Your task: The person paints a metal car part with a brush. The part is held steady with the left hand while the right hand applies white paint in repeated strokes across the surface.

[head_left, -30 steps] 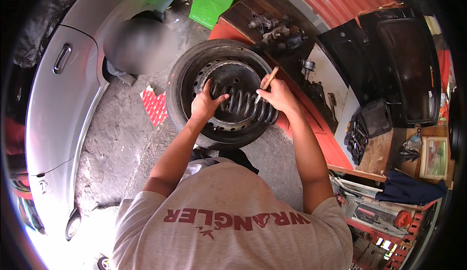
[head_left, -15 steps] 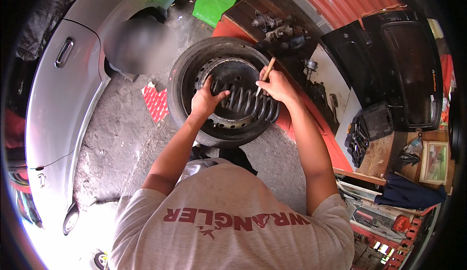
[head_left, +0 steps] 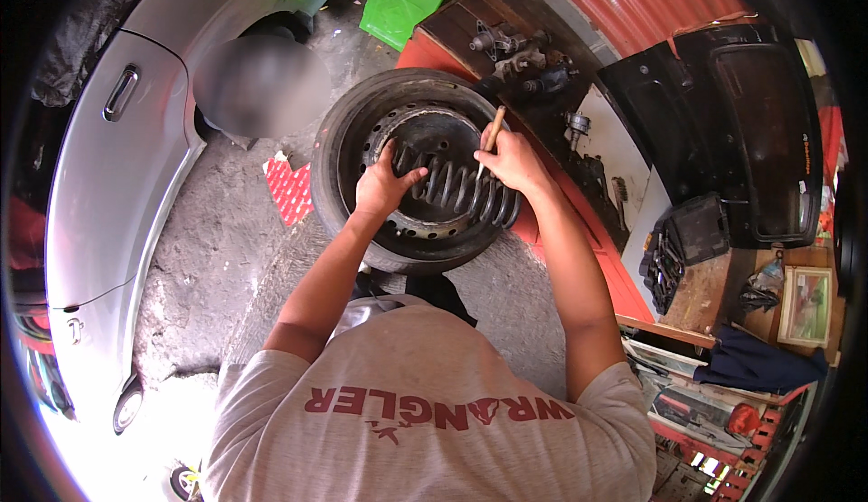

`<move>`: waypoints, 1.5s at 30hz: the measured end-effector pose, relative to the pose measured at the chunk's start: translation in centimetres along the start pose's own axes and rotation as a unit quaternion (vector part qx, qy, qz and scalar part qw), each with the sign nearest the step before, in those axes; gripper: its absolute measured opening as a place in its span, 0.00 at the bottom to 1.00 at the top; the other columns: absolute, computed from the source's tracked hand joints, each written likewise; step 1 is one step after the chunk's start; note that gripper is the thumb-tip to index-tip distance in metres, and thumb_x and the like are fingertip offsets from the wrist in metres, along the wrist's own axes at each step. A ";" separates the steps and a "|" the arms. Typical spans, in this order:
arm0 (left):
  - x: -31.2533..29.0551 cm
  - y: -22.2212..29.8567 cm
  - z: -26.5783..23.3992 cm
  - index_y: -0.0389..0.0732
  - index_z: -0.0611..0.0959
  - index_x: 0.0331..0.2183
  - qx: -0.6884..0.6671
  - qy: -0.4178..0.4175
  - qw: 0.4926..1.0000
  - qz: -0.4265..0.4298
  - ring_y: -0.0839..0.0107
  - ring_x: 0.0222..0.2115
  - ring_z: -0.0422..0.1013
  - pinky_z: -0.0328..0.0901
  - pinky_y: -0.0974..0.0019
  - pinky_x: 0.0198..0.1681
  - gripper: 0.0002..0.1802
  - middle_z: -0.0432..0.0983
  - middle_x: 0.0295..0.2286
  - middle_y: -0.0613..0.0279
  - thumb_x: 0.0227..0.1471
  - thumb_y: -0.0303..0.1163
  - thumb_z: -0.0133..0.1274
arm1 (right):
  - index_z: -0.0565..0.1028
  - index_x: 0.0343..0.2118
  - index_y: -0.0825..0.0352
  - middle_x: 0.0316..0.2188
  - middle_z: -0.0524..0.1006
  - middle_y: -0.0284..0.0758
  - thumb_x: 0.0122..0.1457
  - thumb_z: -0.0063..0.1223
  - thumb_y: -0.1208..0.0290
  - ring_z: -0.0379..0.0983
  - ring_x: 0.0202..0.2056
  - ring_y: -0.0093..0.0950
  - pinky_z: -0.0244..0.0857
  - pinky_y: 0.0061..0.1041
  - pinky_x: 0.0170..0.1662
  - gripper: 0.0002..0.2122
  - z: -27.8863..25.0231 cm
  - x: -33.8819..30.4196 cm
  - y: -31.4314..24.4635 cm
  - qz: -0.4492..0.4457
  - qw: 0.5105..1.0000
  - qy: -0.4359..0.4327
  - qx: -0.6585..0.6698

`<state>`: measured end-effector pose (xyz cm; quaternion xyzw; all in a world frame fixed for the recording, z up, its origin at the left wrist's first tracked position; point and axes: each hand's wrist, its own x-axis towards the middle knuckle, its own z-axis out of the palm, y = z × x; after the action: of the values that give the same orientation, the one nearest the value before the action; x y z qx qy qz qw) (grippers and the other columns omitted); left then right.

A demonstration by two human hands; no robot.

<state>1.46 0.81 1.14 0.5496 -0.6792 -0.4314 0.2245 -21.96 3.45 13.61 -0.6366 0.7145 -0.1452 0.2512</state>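
I see the left hand (head_left: 382,189) gripping the left end of a dark, helical coil spring (head_left: 445,184), slanted across a round, rubber-tyred wheel (head_left: 329,160). The right hand (head_left: 512,159) pinches a slim, tan-handled tool (head_left: 495,129), its narrow tip by the coils. Far right, grimy, lumpy metal parts (head_left: 520,61) sit on a dark plank bench (head_left: 452,28).

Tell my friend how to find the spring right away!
Look right of the silver car for the big wheel. Over it, the left hand holds one end of the black spring, and the right hand holds a stick by it. Unlike the straight, tan-handled stick, the spring curls round and round in loops.
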 end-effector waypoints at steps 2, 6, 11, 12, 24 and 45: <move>-0.1 0.0 0.0 0.40 0.66 0.61 -0.004 -0.001 1.000 0.000 0.44 0.48 0.75 0.70 0.51 0.49 0.53 0.78 0.45 0.36 0.43 0.62 0.65 | 0.72 0.32 0.69 0.22 0.77 0.38 0.54 0.61 0.73 0.76 0.23 0.30 0.67 0.31 0.28 0.09 -0.3 -0.1 0.2 0.005 1.000 -0.030 -0.002; 0.0 0.0 -0.2 0.40 0.67 0.61 -0.005 -0.003 1.000 -0.004 0.44 0.48 0.74 0.70 0.51 0.50 0.53 0.77 0.45 0.36 0.43 0.62 0.65 | 0.74 0.33 0.69 0.25 0.79 0.44 0.54 0.62 0.70 0.80 0.31 0.40 0.70 0.37 0.37 0.10 -0.3 -0.3 -0.4 0.056 0.994 -0.088 0.024; 0.1 -0.4 0.1 0.40 0.67 0.61 -0.006 0.002 1.000 -0.001 0.43 0.48 0.74 0.70 0.50 0.50 0.52 0.77 0.46 0.36 0.44 0.62 0.65 | 0.72 0.32 0.69 0.22 0.77 0.36 0.55 0.62 0.72 0.77 0.25 0.28 0.69 0.30 0.30 0.09 -0.7 -0.6 -0.5 0.053 0.991 -0.109 0.058; 0.0 -0.2 -0.1 0.41 0.67 0.61 -0.005 -0.001 1.000 -0.003 0.43 0.49 0.74 0.70 0.50 0.50 0.52 0.77 0.46 0.36 0.44 0.62 0.65 | 0.71 0.32 0.68 0.21 0.77 0.33 0.55 0.62 0.73 0.76 0.23 0.24 0.68 0.27 0.28 0.09 -0.9 -1.1 -1.0 0.078 0.980 -0.163 0.083; 0.0 0.1 -0.4 0.41 0.66 0.62 -0.003 -0.012 1.000 -0.003 0.44 0.49 0.73 0.70 0.50 0.51 0.52 0.76 0.46 0.35 0.44 0.62 0.64 | 0.72 0.32 0.67 0.22 0.74 0.34 0.53 0.63 0.71 0.71 0.26 0.23 0.65 0.30 0.33 0.10 -1.0 -3.2 2.8 -0.003 0.990 0.004 0.140; 0.9 -1.9 0.6 0.38 0.68 0.61 -0.037 0.023 0.998 0.045 0.45 0.50 0.73 0.68 0.53 0.53 0.50 0.77 0.47 0.38 0.44 0.55 0.68 | 0.78 0.46 0.69 0.38 0.81 0.34 0.63 0.57 0.74 0.79 0.37 0.22 0.75 0.19 0.37 0.10 4.5 -10.8 9.4 0.058 0.817 0.330 0.468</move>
<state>1.75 0.13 -0.88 0.5193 -0.6814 -0.4334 0.2795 -26.71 15.91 6.79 -0.3135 0.6358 -0.6491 0.2761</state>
